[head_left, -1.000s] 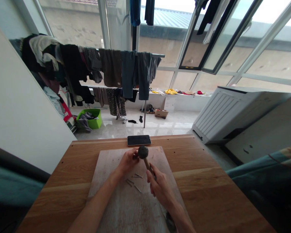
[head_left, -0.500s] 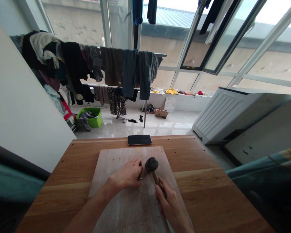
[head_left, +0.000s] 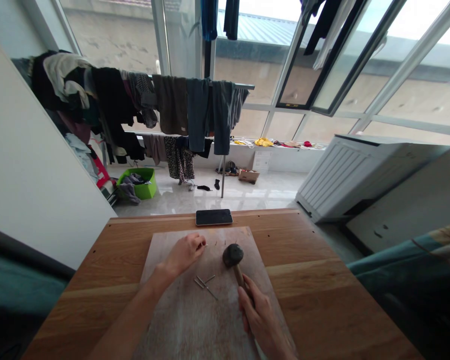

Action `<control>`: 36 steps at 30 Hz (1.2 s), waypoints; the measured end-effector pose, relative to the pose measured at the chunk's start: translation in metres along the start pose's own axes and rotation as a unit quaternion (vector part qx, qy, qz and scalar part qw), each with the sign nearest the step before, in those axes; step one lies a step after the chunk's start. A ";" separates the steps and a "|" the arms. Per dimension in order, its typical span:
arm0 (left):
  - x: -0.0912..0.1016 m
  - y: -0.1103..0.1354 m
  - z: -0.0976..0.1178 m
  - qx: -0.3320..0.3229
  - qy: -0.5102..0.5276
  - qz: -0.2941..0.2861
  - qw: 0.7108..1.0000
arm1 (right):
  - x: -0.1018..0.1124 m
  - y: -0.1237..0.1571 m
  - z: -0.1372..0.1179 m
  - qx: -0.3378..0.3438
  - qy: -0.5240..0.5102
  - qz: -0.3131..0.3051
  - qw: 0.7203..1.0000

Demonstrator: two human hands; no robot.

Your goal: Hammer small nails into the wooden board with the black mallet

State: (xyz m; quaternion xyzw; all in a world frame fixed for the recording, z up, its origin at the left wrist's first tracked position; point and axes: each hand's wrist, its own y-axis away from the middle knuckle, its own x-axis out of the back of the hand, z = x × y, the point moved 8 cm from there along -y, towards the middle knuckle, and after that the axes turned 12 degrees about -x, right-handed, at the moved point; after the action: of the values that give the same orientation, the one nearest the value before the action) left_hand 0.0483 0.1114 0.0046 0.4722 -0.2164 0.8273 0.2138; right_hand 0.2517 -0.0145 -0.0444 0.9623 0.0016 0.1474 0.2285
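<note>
A pale wooden board (head_left: 180,320) lies on a brown wooden table (head_left: 315,300). My left hand (head_left: 183,252) is closed in a pinch on a nail (head_left: 204,245) near the board's far edge. My right hand (head_left: 260,312) grips the wooden handle of a hammer (head_left: 234,260), whose dark round head hovers low over the board to the right of the nail. Loose nails (head_left: 204,283) lie on the board between my hands. Several small nail heads stand in a row along the far edge.
A black phone (head_left: 214,217) lies at the table's far edge. Beyond are a laundry rack with hanging clothes (head_left: 180,110), a green basket (head_left: 142,182), a white radiator cover (head_left: 356,170) and a white panel (head_left: 30,165) at left.
My left hand picked a nail from the loose pile and moved it up toward the board's far edge. The hammer head dropped back and to the right, away from the far edge.
</note>
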 end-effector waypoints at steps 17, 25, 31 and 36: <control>-0.007 0.000 -0.002 -0.004 0.142 0.144 0.979 | -0.003 -0.003 -0.005 0.019 -0.020 -0.023 0.999; -0.014 0.002 -0.011 0.014 0.216 0.181 0.959 | -0.023 -0.016 -0.049 0.068 -0.034 -0.043 0.996; -0.010 0.002 -0.007 -0.008 0.208 0.170 0.963 | -0.040 -0.024 -0.063 0.074 -0.004 -0.065 0.995; 0.005 0.018 0.010 -0.025 0.129 0.117 0.984 | -0.026 -0.014 -0.042 0.061 -0.017 -0.040 0.997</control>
State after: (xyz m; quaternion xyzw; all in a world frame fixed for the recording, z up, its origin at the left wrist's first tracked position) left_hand 0.0432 0.0916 0.0107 0.3275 -0.2614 0.8950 0.1528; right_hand 0.2158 0.0146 -0.0227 0.9760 0.0454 0.1218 0.1747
